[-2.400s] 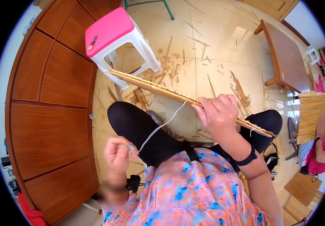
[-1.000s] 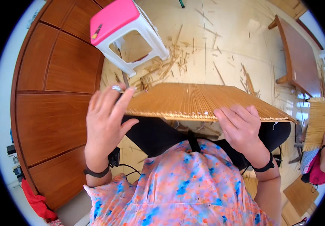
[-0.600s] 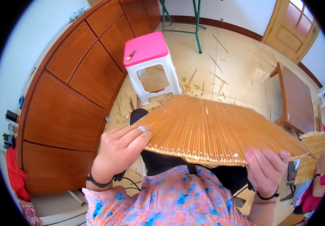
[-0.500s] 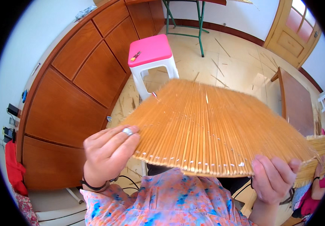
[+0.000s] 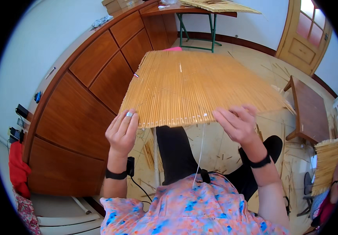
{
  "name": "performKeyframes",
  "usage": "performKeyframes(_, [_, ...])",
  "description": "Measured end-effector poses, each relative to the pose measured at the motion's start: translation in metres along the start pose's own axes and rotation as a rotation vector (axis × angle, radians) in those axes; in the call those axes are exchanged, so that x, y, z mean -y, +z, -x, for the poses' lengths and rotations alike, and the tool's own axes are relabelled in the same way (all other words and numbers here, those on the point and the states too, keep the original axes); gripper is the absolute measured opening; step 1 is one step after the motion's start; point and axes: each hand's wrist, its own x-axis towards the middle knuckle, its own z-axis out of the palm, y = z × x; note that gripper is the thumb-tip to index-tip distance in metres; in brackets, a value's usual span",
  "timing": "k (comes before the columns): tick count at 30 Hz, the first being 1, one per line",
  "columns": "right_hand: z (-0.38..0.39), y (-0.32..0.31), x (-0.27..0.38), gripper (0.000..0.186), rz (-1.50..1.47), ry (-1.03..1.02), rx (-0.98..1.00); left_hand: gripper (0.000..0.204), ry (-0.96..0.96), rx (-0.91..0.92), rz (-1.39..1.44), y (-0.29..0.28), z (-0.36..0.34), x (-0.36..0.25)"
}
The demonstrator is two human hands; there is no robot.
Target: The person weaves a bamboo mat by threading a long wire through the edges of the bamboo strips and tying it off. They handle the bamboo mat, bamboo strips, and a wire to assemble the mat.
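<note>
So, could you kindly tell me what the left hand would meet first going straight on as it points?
The left hand would meet the slatted mat it holds; beyond, perhaps the wooden cabinet, though depth is unclear.

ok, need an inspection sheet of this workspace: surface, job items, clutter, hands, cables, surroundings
Surface: pale floor, strewn with stick pieces.
Job items: thin-stick mat held up off the floor; white cord hangs from its near edge toward the patterned top.
Clutter: loose sticks beside the left leg.
Hands: left hand grips the mat's near left corner; right hand holds the near edge farther right.
Cables: black cable from a black box by the left wrist; far end not visible.
Surroundings: wooden cabinet left; low wooden table and second mat right.
</note>
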Motion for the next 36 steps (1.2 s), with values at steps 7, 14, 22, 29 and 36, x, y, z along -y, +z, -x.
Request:
performKeyframes(7, [0.030, 0.054, 0.005, 0.028, -0.133, 0.054, -0.008, 0.008, -0.037, 0.000, -0.026, 0.043, 0.039, -0.002])
performKeyframes(14, [0.067, 0.063, 0.054, 0.024, -0.128, 0.355, 0.122, 0.013, -0.295, 0.115, -0.020, 0.064, 0.108, -0.044])
performKeyframes(22, [0.171, 0.061, 0.106, 0.032, -1.510, 2.053, 0.432, 0.030, -0.480, 0.250, 0.120, 0.085, 0.134, -0.084])
performKeyframes(29, [0.162, 0.097, 0.083, 0.024, -1.573, 2.192, 0.089, 0.044, -0.513, 0.698, 0.288, 0.055, 0.104, -0.076])
performKeyframes(36, [0.153, 0.090, 0.077, 0.023, -1.479, 2.164, 0.171, 0.043, -0.386, 0.842, 0.777, 0.081, 0.016, -0.062])
